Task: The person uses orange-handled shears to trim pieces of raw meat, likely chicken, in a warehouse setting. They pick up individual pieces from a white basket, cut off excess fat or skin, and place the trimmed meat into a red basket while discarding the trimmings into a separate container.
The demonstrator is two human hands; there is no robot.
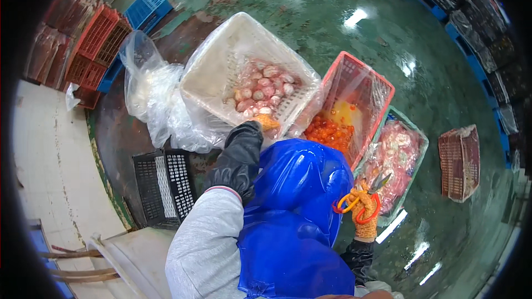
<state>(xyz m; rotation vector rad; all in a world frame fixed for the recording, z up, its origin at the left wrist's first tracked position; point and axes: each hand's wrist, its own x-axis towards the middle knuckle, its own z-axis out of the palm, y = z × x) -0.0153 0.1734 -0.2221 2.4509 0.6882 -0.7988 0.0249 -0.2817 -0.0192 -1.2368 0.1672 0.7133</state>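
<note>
My left hand, in an orange glove below a black sleeve, reaches into the white plastic-lined crate, touching or close beside pink and whitish round pieces; its finger grip is unclear. My right hand, also orange-gloved, grips scissors with orange and red handles, blades open, over a green crate holding bagged pink pieces. Between these crates, a lined red crate holds small orange round pieces. My blue apron covers the middle.
Crumpled clear plastic lies left of the white crate, above a black crate. Stacked red crates and a blue crate stand upper left; dark stacks on blue pallets line the right, with a brown crate nearer.
</note>
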